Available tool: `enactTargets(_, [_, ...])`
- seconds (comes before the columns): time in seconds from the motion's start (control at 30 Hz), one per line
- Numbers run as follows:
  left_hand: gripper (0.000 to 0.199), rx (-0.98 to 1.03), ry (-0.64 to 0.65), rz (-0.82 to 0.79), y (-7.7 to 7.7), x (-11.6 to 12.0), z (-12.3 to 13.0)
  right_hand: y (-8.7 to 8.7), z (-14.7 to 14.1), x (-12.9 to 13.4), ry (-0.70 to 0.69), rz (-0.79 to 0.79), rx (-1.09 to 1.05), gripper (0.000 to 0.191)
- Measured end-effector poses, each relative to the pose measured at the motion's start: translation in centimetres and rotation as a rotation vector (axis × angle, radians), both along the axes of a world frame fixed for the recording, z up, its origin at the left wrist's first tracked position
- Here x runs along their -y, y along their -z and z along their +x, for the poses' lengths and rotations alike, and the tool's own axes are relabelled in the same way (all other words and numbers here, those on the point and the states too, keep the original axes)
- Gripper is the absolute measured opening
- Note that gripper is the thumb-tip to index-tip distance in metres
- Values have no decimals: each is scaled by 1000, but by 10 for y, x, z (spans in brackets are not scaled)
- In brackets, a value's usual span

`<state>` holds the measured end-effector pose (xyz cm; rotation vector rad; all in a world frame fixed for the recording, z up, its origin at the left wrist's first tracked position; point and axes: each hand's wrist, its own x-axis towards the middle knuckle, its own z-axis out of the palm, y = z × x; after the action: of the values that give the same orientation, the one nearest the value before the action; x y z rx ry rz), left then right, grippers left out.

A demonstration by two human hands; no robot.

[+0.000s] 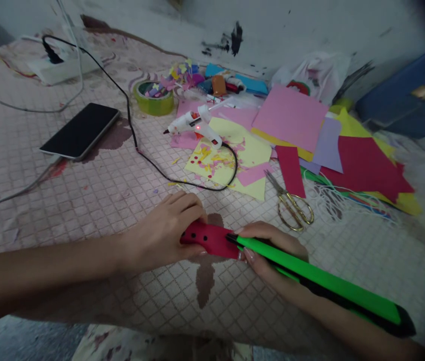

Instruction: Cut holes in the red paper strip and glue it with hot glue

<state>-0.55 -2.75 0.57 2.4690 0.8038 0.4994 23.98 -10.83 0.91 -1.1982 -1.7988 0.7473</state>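
With the red strip (220,241) as the clock's centre, a dark phone (80,131) lies at ten o'clock, and at nine the left hand (171,225) pinches the strip between thumb and curled fingers, its dark spots (205,238) (punched holes or marks, I cannot tell) just beside the fingertips. Toward three o'clock, the black nose of a green tool (321,277) meets the strip's right end, the right hand (280,238) closed narrowly around the tool, while scissors (284,192) lie at two o'clock.
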Motion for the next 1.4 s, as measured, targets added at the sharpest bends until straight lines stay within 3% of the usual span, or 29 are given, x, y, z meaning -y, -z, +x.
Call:
enactTargets(0.13, [38, -6, -49, -48, -1, 0, 1, 0, 0, 2, 14, -24, -4, 30])
enactTargets(0.33, [19, 77, -129, -265, -10, -6, -5, -4, -3, -3, 80, 30, -67, 26])
enactTargets(0.47, [11, 159, -141, -381, -13, -16, -11, -12, -7, -12, 106, -23, -45, 23])
enactTargets(0.6, [11, 177, -115, -597, -10, -23, -15, -12, -9, -21, 95, -46, -58, 23])
enactTargets(0.8, [14, 151, -45, -1045, -11, -23, -15, -6, -8, -31, 49, -117, -78, 22])
enactTargets(0.9, [15, 68, -35, -1154, -15, -21, -14, -6, -11, -29, 64, -130, -103, 20])
enactTargets(1.0, [15, -42, -9, -1128, -19, -19, -15, -6, -14, -24, 71, -130, -122, 20])
enactTargets(1.13, [10, -63, -2, -586, -21, -20, -16, -3, -16, -15, 34, -120, -138, 25])
enactTargets(1.2, [9, -21, 15, -479, -20, -21, -17, -1, -15, -11, 21, -121, -138, 28])
enactTargets(1.4, [11, 90, -58, -960, -17, -13, -13, -1, -16, -11, 25, -156, -106, 25])
